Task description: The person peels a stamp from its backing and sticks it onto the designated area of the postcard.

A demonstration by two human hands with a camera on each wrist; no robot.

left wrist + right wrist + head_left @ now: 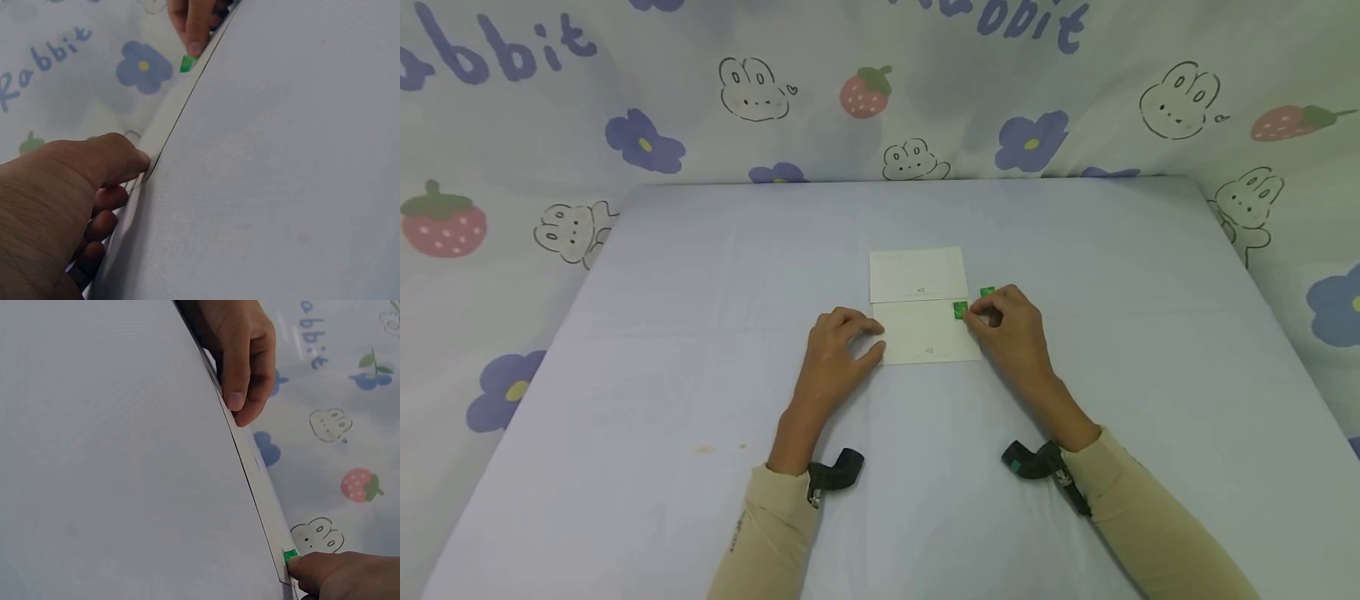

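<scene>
Two cream paper rectangles lie edge to edge on the table, a far one and a near one, each with a tiny printed mark. My right hand pinches a small green square sticker by its right side, over the near paper's far right corner. A second green sticker shows just beyond that hand, partly hidden by it. My left hand rests at the near paper's left edge, fingers loosely bent. In the left wrist view, its thumb touches the paper's edge.
A white cloth covers the table. Behind it hangs a curtain printed with rabbits, strawberries and flowers. Each wrist wears a black camera mount, one on the left and one on the right.
</scene>
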